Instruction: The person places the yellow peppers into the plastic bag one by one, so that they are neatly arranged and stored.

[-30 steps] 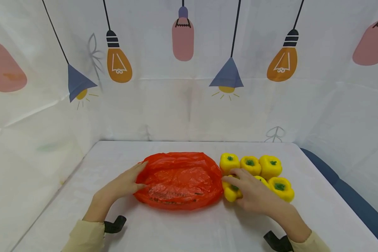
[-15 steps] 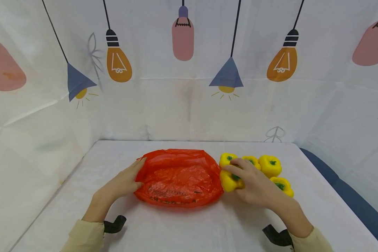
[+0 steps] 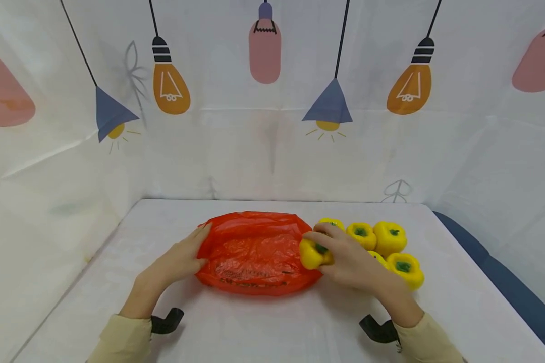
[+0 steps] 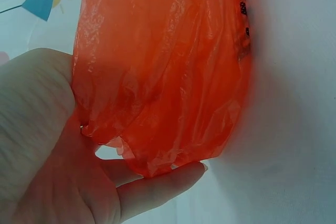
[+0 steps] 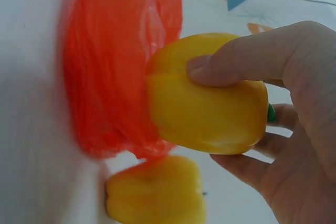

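Note:
My right hand [image 3: 349,254] grips a yellow bell pepper [image 3: 313,253], held over the right end of a red plastic bag [image 3: 259,252]. In the right wrist view, the thumb lies across the side of the pepper [image 5: 210,108], with fingers on the far side and the green stem toward the palm. The bag lies wide and puffed, dark print along its near side. At its left end rests my left hand [image 3: 177,257], fingers fairly straight and thumb apart. The left wrist view has those fingers [image 4: 157,190] along the edge of the bag [image 4: 163,72].
Several more yellow bell peppers [image 3: 389,238] sit in a cluster right of the bag, partly hidden by the right hand. The white table [image 3: 254,333] ends at a back curtain [image 3: 236,151] printed with lamps. Something dark blue [image 3: 495,272] stands beyond the right edge.
My right hand has lifted a bell pepper from the near left of the cluster and carried it left over the bag's right end. The left hand stays at the bag's left end.

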Available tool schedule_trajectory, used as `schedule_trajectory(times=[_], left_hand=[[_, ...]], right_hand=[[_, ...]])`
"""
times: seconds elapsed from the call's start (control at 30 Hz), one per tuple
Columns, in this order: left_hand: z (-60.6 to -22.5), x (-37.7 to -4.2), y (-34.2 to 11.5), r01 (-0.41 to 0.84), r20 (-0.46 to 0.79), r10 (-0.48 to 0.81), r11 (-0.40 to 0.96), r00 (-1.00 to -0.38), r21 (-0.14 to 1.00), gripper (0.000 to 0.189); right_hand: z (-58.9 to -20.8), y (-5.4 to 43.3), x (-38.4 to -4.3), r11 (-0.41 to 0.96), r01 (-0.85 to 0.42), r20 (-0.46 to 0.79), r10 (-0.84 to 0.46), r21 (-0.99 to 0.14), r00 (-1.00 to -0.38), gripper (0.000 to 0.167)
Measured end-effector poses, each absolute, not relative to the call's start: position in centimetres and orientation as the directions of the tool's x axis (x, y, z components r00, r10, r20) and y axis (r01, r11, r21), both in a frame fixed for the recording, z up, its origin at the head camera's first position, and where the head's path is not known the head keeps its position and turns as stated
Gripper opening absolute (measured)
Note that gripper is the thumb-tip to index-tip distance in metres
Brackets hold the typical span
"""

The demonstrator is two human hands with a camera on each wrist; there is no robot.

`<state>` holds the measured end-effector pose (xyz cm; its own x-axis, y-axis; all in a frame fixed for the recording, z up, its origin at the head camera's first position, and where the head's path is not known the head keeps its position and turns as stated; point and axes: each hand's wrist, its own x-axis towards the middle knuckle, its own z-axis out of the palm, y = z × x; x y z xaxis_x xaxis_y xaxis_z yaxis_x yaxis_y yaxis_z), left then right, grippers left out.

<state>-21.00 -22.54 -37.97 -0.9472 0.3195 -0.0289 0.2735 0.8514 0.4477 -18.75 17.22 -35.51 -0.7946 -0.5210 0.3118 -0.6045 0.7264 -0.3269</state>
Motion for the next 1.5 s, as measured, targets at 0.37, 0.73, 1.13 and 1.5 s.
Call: schedule_trajectory(times=[0.37, 0.73, 1.13, 1.5], left_hand=[[-37.7, -20.7, -22.3, 0.271, -0.039, 0.326, 0.842, -0.945, 0.467, 0.085], [-37.5, -20.3, -21.8, 0.272, -0.045, 0.332, 0.837, -0.942, 0.476, 0.085], [-37.4, -20.1, -21.7, 0.24, -0.073, 0.313, 0.838, -0.947, 0.49, 0.085], [-36.9, -20.0, -21.8, 0.25, -0.066, 0.316, 0.847, -0.946, 0.469, 0.084]], right_hand=[[-36.7, 12.1, -20.7, 0.663, -0.668, 0.285, -0.604, -0.337, -0.744, 0.066], [-37.9, 7.2, -22.5, 0.65, -0.64, 0.251, -0.594, -0.411, -0.765, 0.065], [-39.6, 2.2, -24.5, 0.682, -0.562, 0.222, -0.525, -0.468, -0.822, 0.062], [-40.7, 1.2, -25.3, 0.661, -0.581, 0.249, -0.532, -0.476, -0.809, 0.058]])
